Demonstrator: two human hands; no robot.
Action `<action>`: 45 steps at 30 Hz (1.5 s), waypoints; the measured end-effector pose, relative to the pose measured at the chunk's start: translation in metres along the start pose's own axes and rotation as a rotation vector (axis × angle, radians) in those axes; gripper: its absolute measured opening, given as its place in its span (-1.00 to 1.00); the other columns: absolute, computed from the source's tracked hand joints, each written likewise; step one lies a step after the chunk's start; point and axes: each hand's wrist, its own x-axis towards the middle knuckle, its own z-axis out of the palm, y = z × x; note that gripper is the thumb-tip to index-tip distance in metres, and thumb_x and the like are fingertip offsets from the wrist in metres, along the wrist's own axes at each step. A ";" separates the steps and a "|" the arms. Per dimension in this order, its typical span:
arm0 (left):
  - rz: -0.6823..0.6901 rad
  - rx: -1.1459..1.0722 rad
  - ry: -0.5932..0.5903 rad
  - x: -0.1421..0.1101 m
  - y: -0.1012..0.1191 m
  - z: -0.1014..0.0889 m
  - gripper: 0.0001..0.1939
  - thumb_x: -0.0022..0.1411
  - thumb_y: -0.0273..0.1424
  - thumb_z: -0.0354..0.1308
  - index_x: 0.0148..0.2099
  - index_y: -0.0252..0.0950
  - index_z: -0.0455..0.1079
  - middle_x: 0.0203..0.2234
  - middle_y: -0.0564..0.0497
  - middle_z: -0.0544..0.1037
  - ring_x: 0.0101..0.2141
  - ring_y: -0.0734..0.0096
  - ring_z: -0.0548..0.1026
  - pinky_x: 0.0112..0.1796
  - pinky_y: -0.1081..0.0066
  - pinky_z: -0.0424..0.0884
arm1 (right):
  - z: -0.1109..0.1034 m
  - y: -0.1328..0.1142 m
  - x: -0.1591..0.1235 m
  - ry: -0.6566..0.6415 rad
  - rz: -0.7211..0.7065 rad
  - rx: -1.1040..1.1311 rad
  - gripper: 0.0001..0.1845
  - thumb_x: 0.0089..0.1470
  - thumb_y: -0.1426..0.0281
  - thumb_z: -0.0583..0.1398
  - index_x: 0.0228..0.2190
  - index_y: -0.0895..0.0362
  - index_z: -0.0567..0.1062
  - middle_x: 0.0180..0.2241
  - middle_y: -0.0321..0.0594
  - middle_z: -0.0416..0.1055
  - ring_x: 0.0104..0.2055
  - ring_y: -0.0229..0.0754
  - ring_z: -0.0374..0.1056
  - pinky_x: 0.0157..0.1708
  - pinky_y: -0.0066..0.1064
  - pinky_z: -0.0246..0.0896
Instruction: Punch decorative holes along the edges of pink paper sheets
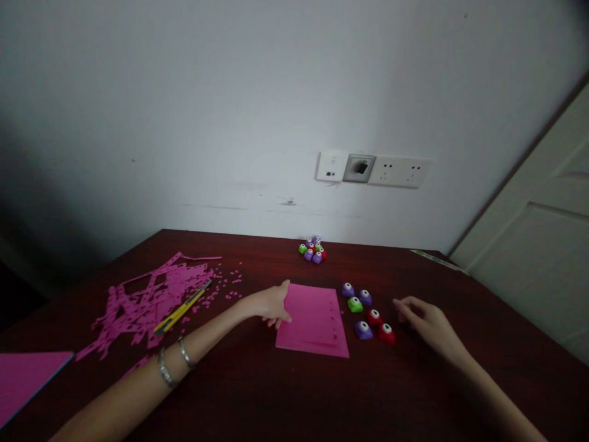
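A pink paper sheet (314, 320) lies flat on the dark wooden table (285, 399), with small punched holes along its right side. My left hand (271, 304) pinches the sheet's left edge, fingers closed on it. Just right of the sheet sit several small craft punches (365, 310) in purple, green and red. My right hand (426, 319) rests on the table beside the red punch (386, 333), fingers loosely curled and apart, holding nothing. Two bracelets circle my left wrist.
A heap of pink paper scraps (147, 301) and a yellow utility knife (181, 309) lie at the left. More pink paper (23, 377) sits at the near left edge. Another cluster of punches (313, 249) stands by the wall under sockets (372, 169). A door (543, 233) is at right.
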 end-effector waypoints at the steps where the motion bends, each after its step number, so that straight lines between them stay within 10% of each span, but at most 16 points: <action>1: 0.004 0.011 0.019 -0.001 0.001 0.000 -0.06 0.00 -0.49 0.11 0.25 -0.49 -0.45 -0.69 0.15 0.43 -0.75 0.50 0.31 -0.67 0.55 0.15 | 0.005 0.004 0.000 0.017 -0.005 0.006 -0.54 0.05 0.03 -0.01 -0.56 0.13 0.39 -0.61 -0.31 0.34 -0.55 -0.25 0.23 -0.52 -0.48 0.13; 16: 0.135 0.123 0.707 0.050 -0.005 -0.042 -0.61 0.05 -0.44 0.09 -0.03 -0.43 0.30 -0.36 -0.10 0.51 -0.37 0.38 0.46 -0.30 0.43 0.35 | 0.031 0.017 0.000 -0.032 -0.027 -0.232 -0.68 0.04 0.10 0.00 -0.52 0.02 0.38 -0.55 -0.31 0.43 -0.48 -0.17 0.36 -0.49 -0.45 0.14; 27: 0.061 0.211 0.804 0.120 -0.001 -0.066 -0.58 0.16 -0.33 0.04 0.04 -0.43 0.25 -0.20 -0.18 0.48 -0.19 0.25 0.44 -0.18 0.36 0.32 | 0.034 0.033 0.004 -0.102 -0.016 -0.218 -0.65 0.03 0.05 -0.02 -0.52 0.00 0.36 -0.44 -0.25 0.48 -0.39 -0.10 0.40 -0.42 -0.39 0.20; 45: 0.085 0.412 0.852 0.139 -0.016 -0.063 -0.53 0.23 -0.06 -0.16 0.01 -0.25 0.28 -0.14 -0.13 0.40 -0.19 0.23 0.42 -0.25 0.35 0.33 | 0.035 0.030 0.003 -0.141 -0.003 -0.209 -0.63 0.01 0.03 -0.05 -0.50 -0.01 0.36 -0.40 -0.23 0.47 -0.36 -0.09 0.40 -0.39 -0.37 0.21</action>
